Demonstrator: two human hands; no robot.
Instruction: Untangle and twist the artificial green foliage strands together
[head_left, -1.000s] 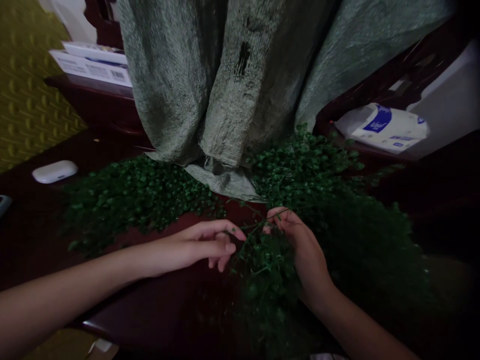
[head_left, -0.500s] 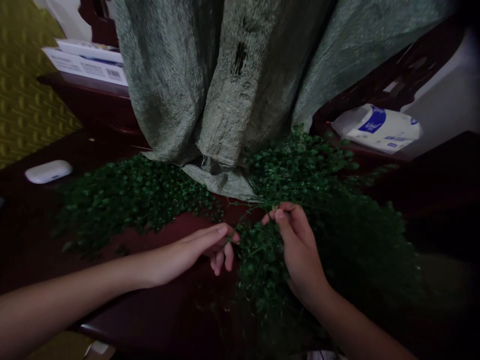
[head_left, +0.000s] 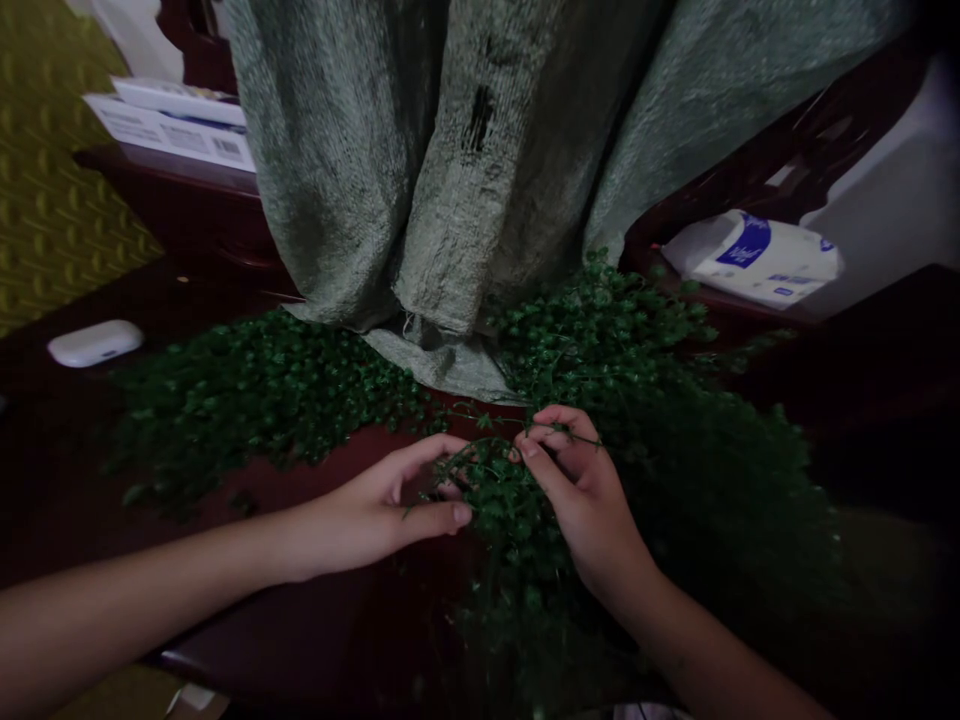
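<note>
My right hand point(head_left: 581, 490) pinches a thin green plant stem point(head_left: 495, 440) between thumb and fingertips, and a short leafy piece crosses over its fingers. Facing it, my left hand point(head_left: 401, 505) has thumb and fingers apart around the leafy tips of the sprigs; some of its fingertips are hidden among the leaves. Below and between the hands hangs a tangle of green sprigs point(head_left: 517, 530). It joins a large heap of leafy stems point(head_left: 675, 450) on the right. A heap of small green tips point(head_left: 277, 390) lies to the left on the dark red wooden surface point(head_left: 375, 455).
A large grey-green woven sack point(head_left: 465, 200) drapes down behind the heaps. At left lie a white earbud case point(head_left: 96, 343) and a white box point(head_left: 172, 130) on a ledge. A tissue pack point(head_left: 765, 257) rests at the right.
My left hand has turned and spread its thumb away from its fingers near the sprigs. My right hand has shifted slightly left and down with the stem in its pinch.
</note>
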